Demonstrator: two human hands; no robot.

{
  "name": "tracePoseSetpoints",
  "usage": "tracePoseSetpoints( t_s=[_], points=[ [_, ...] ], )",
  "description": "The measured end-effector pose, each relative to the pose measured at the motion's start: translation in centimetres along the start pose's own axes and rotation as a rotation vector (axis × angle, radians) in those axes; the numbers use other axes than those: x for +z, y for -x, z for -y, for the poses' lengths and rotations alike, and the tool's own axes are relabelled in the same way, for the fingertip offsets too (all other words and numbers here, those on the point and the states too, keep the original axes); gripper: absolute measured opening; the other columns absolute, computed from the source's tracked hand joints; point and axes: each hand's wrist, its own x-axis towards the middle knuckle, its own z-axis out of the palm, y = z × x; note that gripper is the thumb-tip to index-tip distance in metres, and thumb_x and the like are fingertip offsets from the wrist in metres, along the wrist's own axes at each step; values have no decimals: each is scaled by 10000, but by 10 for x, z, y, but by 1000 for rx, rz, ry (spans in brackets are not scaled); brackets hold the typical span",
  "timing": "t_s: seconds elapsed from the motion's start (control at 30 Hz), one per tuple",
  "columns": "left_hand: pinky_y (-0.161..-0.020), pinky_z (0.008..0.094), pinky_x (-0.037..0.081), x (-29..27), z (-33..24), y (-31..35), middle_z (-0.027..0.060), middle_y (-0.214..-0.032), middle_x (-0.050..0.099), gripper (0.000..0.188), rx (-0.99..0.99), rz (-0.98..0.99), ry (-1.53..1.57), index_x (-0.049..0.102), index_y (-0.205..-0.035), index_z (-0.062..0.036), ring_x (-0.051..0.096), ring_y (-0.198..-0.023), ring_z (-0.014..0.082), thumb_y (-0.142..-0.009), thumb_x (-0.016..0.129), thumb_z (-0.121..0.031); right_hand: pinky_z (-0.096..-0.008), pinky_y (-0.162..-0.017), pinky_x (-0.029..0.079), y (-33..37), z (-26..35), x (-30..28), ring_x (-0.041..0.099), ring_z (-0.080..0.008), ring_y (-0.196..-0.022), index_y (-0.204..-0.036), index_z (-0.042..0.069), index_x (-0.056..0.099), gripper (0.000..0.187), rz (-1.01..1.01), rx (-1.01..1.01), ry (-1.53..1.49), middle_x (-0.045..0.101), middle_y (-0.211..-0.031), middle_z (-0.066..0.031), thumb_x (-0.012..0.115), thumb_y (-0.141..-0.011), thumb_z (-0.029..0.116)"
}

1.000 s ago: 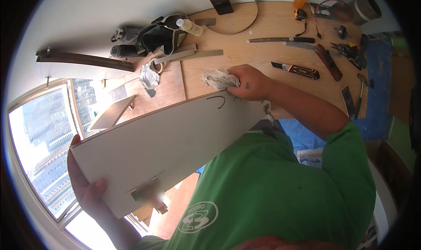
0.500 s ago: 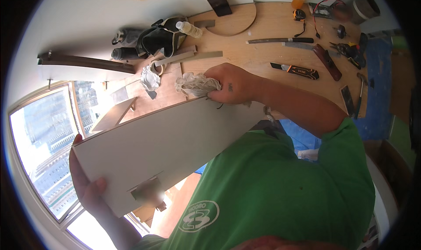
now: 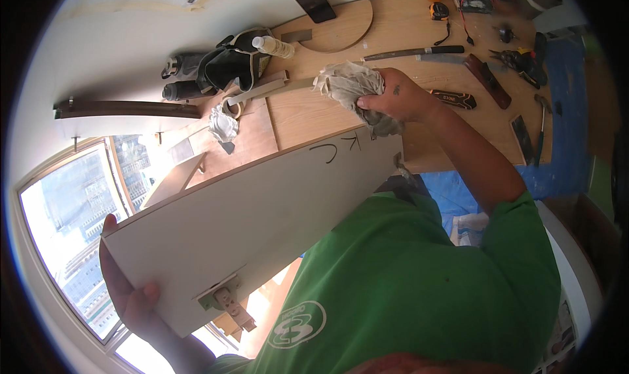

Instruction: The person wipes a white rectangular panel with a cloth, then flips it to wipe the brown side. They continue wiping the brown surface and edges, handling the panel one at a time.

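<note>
A long white cabinet door panel (image 3: 242,216) slants across in front of me. My left hand (image 3: 134,295) is closed round its lower left end, with the thumb on the white face. At the far right end of the panel, my right hand (image 3: 400,98) grips a crumpled greyish-white rag (image 3: 350,89), which hangs down by the panel's upper edge. Dark handwritten marks (image 3: 334,152) show on the white face below the rag. A metal hinge (image 3: 226,298) is fixed near the panel's lower edge, and a second hinge (image 3: 401,165) sits by its right end.
The wooden worktop (image 3: 314,112) beyond carries a phone (image 3: 314,3), a tape measure (image 3: 439,11), a utility knife (image 3: 453,98), a long blade (image 3: 413,53), pliers (image 3: 521,64) and a hammer (image 3: 541,128). A tool bag (image 3: 229,66) and masking tape (image 3: 232,106) lie left, near a window (image 3: 65,203).
My right hand has moved right and away from me with the rag, uncovering the dark marks on the panel. My left hand keeps its hold, and the panel has shifted only slightly.
</note>
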Motion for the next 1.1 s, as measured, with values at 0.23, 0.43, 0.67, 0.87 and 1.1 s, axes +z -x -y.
tracePoseSetpoints(
  t_s=[0.23, 0.43, 0.67, 0.87, 1.1],
  points=[
    [-1082, 466, 509, -6, 3, -2, 257, -1430, 521, 1063, -4, 49, 79, 252, -1583, 79, 596, -1274, 362, -658, 680, -226, -360, -860, 543, 3, 36, 31, 702, -229, -877, -1129, 2, 708, 365, 279, -209, 25, 764, -991, -146, 754, -811, 177],
    [-1069, 458, 519, -9, 9, -6, 251, -1388, 546, 1059, 12, 73, 139, 259, -1581, 73, 603, -1256, 363, -652, 677, -216, -368, -812, 547, -5, 4, 41, 706, -226, -846, -1139, 10, 704, 392, 208, -195, -19, 754, -951, -165, 739, -772, 142],
    [-1074, 459, 510, -8, 14, -6, 243, -1370, 553, 1052, -7, 54, 161, 262, -1578, 68, 602, -1252, 367, -646, 672, -197, -389, -763, 532, -6, 57, 73, 684, -282, -810, -1104, 14, 697, 345, 205, -489, 3, 722, -953, -174, 702, -770, 101],
    [-1065, 452, 519, -18, 22, -2, 239, -1364, 557, 1048, -15, 59, 146, 256, -1582, 62, 602, -1252, 362, -651, 667, -187, -409, -765, 524, -2, 22, 60, 670, -316, -808, -1066, 11, 684, 298, 196, -384, 160, 701, -936, -192, 686, -781, 99],
    [-1062, 452, 521, -16, 22, -5, 241, -1364, 555, 1049, -15, 72, 153, 256, -1581, 64, 603, -1251, 369, -648, 662, -191, -392, -773, 524, -3, -66, 30, 674, -290, -819, -1076, 14, 677, 282, 133, -249, 258, 701, -896, -170, 692, -801, 77]
  ],
)
